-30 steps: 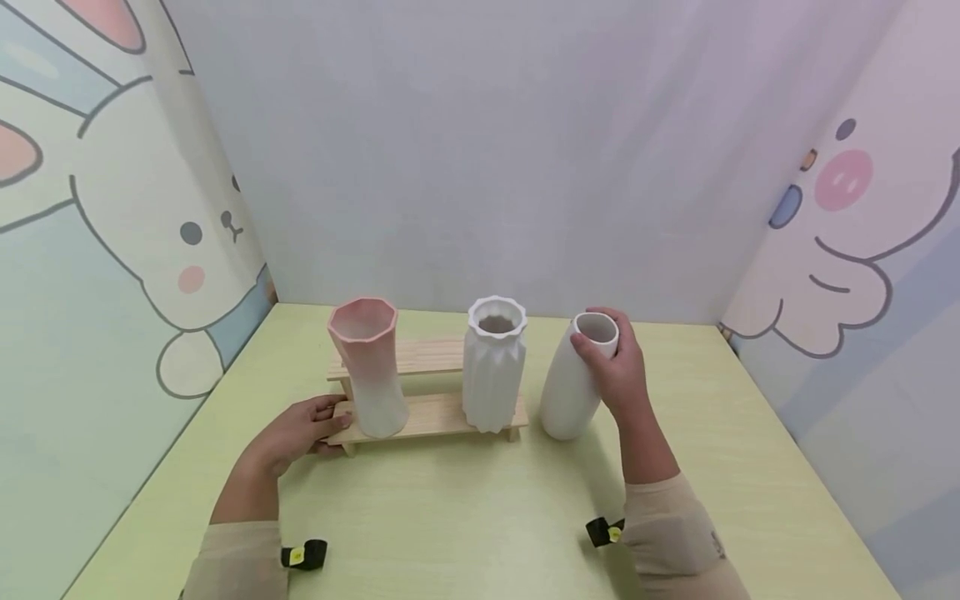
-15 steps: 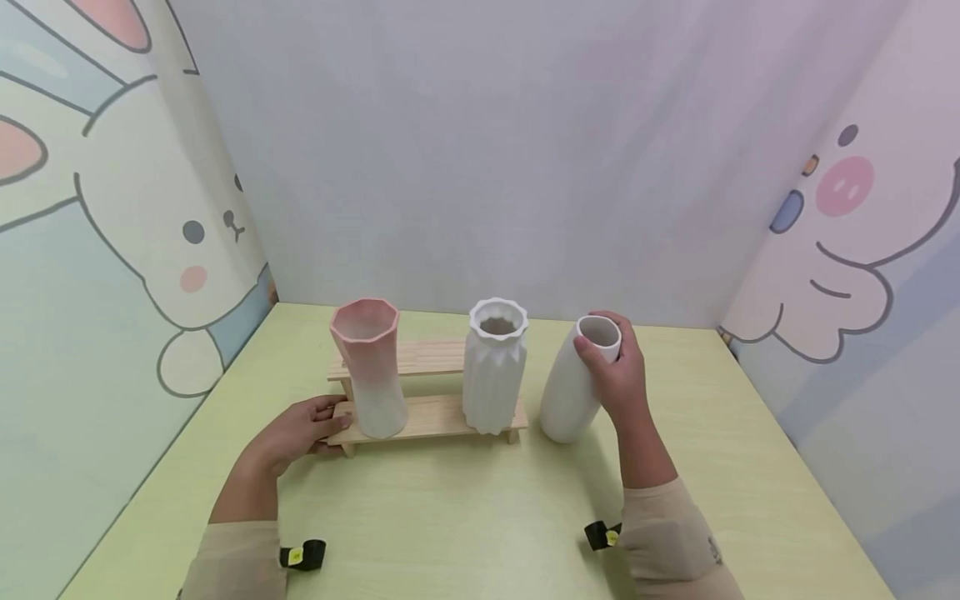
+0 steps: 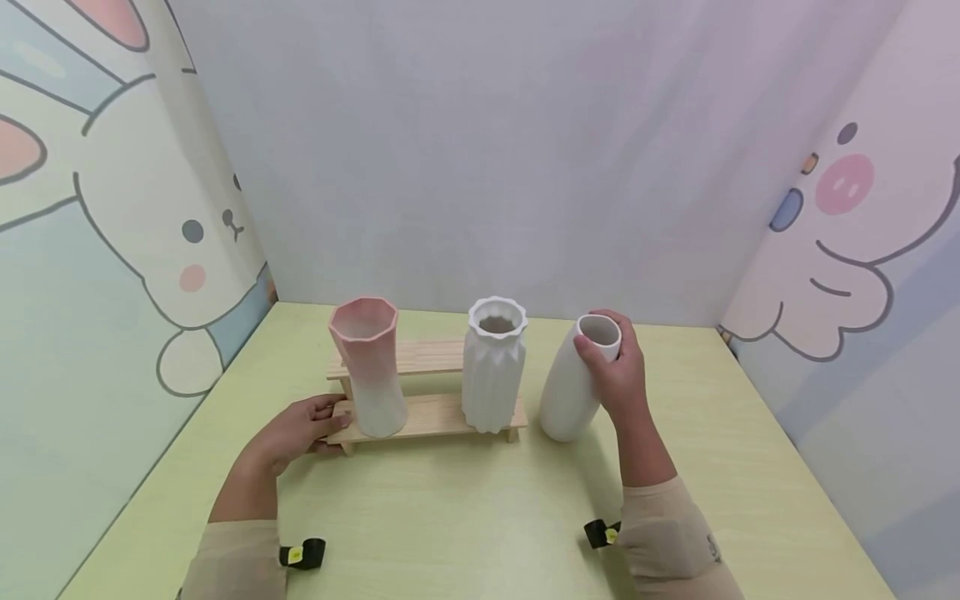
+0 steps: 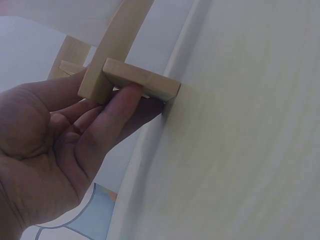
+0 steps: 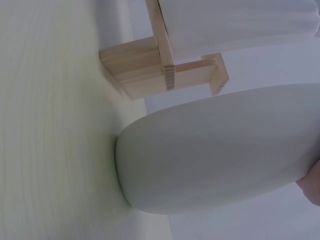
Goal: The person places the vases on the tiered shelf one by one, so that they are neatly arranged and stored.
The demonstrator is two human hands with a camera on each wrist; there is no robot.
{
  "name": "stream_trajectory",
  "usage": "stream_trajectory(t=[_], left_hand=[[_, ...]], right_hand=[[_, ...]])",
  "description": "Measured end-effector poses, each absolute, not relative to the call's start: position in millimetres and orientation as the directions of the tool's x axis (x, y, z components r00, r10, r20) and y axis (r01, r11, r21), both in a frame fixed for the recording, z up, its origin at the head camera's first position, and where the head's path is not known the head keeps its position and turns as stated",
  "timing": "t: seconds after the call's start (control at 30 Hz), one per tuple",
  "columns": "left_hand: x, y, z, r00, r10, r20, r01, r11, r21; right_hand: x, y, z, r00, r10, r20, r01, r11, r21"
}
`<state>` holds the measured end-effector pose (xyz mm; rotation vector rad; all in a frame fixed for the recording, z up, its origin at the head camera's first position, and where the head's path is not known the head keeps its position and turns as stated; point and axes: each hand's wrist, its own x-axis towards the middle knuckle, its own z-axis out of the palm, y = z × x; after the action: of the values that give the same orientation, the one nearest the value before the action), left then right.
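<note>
My left hand grips the left end of a two-tier wooden stand. In the left wrist view, fingers reach under its board beside a short leg. A pink-to-white vase with a faceted rim stands on the left of the lower tier. At that tier's right end is a white pleated vase with a scalloped rim. To the right of the stand, my right hand holds a smooth white vase near its mouth, thumb at the front. Its base meets the table in the right wrist view.
The pale yellow table reaches back to a plain light curtain. Side panels carry a cartoon rabbit on the left and a cartoon pig on the right. Black wrist mounts sit at both cuffs.
</note>
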<state>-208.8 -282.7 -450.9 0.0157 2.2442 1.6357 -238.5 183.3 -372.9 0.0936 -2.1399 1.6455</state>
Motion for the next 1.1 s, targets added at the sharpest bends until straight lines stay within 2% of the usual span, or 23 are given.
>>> stream_trajectory(t=[0.37, 0.77, 1.1], left_hand=[[-208.0, -286.0, -448.0, -0.934, 0.214, -0.286, -0.206, 0.333, 0.92], [-209.6, -282.8, -449.9, -0.932, 0.232, -0.277, -0.199, 0.311, 0.929], [-206.1, -281.9, -447.4, -0.935, 0.202, -0.291, -0.214, 0.332, 0.919]], right_hand=[[-237.8, 180.2, -370.8, -0.901, 0.204, 0.381, -0.315, 0.295, -0.902], [-241.4, 188.8, -365.5, -0.905, 0.177, 0.387, -0.299, 0.382, -0.874], [-252.2, 189.5, -335.9, -0.903, 0.115, 0.414, -0.326, 0.446, -0.834]])
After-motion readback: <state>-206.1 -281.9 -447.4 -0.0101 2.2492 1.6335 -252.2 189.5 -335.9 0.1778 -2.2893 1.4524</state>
